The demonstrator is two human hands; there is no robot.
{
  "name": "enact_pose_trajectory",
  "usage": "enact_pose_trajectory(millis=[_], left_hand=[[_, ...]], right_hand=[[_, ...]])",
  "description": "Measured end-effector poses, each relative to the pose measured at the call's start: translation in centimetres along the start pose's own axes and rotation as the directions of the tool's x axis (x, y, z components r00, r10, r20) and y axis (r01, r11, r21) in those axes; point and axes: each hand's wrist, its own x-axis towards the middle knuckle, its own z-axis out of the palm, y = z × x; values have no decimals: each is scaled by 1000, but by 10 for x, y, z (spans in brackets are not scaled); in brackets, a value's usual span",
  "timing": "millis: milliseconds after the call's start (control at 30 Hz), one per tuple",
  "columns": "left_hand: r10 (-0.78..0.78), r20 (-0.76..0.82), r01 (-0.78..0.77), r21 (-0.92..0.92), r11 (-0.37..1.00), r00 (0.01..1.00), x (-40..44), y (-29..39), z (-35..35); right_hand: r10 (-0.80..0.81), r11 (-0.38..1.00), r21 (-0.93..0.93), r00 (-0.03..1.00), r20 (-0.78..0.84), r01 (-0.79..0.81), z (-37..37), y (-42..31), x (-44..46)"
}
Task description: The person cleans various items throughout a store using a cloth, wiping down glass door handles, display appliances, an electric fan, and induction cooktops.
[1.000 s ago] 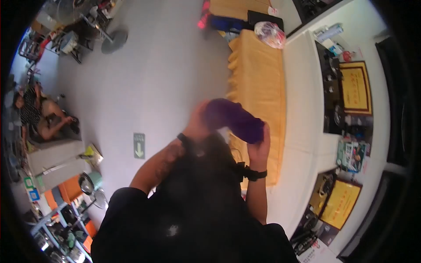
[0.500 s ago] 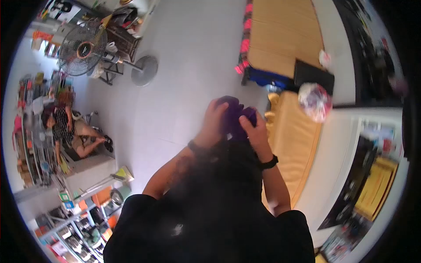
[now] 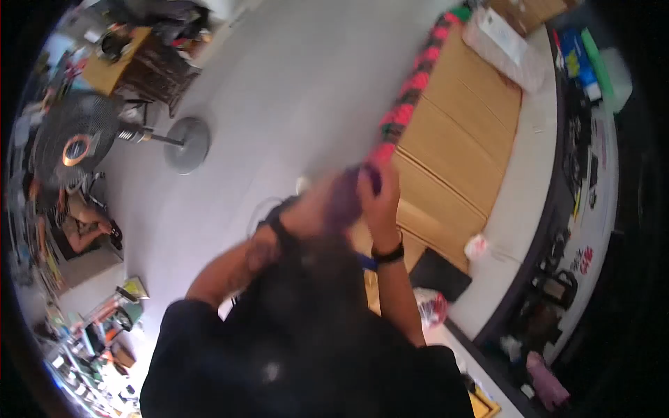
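Both hands are on the purple cloth (image 3: 346, 200), which sits bunched up between them. The right hand (image 3: 380, 198) is gripping it, thumb on top. The left hand (image 3: 306, 212) is closed on the other side, but it's pretty blurry, so can't tell where each finger is.

Bench (image 3: 456, 132) with tan sheeting is ahead and right of the right hand, red-and-black patterned fabric (image 3: 416, 81) along its edge. Far end has a clear plastic bag (image 3: 503, 52) with a white label, too blurry to read. Way off to the right there's red lettering (image 3: 585, 260), also not legible, no brand I can make out. Standing fan (image 3: 77, 150) is well left of the left hand.
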Motion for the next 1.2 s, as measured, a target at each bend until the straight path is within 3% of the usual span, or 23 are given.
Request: enact_pose_trajectory(millis=[67, 100, 167, 200, 233, 300, 333, 433, 500, 533, 633, 667, 767, 800, 833, 900, 933, 967, 1000, 1033, 1067, 1133, 1200], left_hand=[[88, 4, -86, -144, 986, 996, 78, 65, 25], [132, 7, -127, -215, 968, 991, 117, 98, 37], [-139, -23, 119, -389, 913, 990, 214, 104, -2], [-23, -27, 22, -65, 998, 999, 247, 105, -17], [86, 17, -87, 257, 963, 996, 285, 110, -39], [142, 79, -162, 460, 873, 987, 368, 127, -60], [83, 26, -86, 373, 924, 996, 399, 131, -63], [89, -13, -60, 641, 765, 996, 485, 195, -87], [-97, -124, 136, 360, 923, 988, 545, 244, -76], [-73, -133, 120, 386, 915, 988, 572, 267, -73], [133, -380, 71, 478, 875, 915, 663, 310, -84], [139, -474, 38, 345, 938, 869, 695, 336, -68], [223, -483, -267, -23, 963, 847, 784, 371, -89], [252, -440, -285, -10, 958, 862, 819, 381, -100], [189, -475, -210, 11, 978, 859, 854, 390, -113], [86, -518, -79, 35, 996, 851, 944, 412, -139], [31, -462, -109, -144, 983, 887, 977, 432, -142], [7, -448, -88, -160, 983, 894, 1012, 444, -147], [-11, -431, -66, -164, 984, 902, 1047, 462, -153], [10, -397, -72, -141, 987, 918, 1095, 488, -164], [2, -335, -104, -286, 953, 942, 1139, 509, -172], [222, -282, -189, 139, 972, 933, 1200, 544, -177], [298, -122, -192, 530, 826, 947, 1255, 568, -189]], right_hand=[[293, 942, 190, 953, -72, -276, -27, 1, 47], [83, 994, 79, 987, -137, -73, -30, 7, 81], [-283, 949, -193, 941, -184, 248, -33, 24, 131], [-287, 941, -227, 947, -141, 251, -37, 33, 155], [-258, 944, -241, 960, -110, 226, -40, 47, 176], [-292, 927, -265, 954, -64, 266, -49, 99, 253], [-329, 926, -227, 939, -97, 301, -52, 135, 291], [-138, 983, 84, 954, -268, 166, -56, 190, 424], [201, 811, 580, 968, -152, -78, -62, 223, 509], [328, 624, 755, 945, -18, -202, -66, 231, 544], [299, 732, 648, 954, -30, -210, -70, 237, 638], [125, 912, 405, 986, -110, -71, -83, 225, 675], [-156, 981, 105, 986, -58, 162, -96, 239, 775], [-147, 978, 149, 989, -2, 146, -102, 254, 815], [74, 969, 229, 994, 78, -90, -111, 272, 855], [462, 804, 295, 855, 238, -517, -142, 321, 955], [311, 924, 199, 944, 108, -327, -148, 377, 995], [73, 997, -18, 997, 39, -72, -161, 404, 1033], [-170, 950, -270, 985, -32, 156, -174, 431, 1070], [-89, 990, -114, 990, -111, 77, -179, 470, 1109], [-15, 998, 55, 986, -163, 24, -179, 532, 1143], [12, 994, 112, 992, -125, 2, -207, 477, 1194], [177, 980, 120, 968, -177, -158, -226, 474, 1235]])
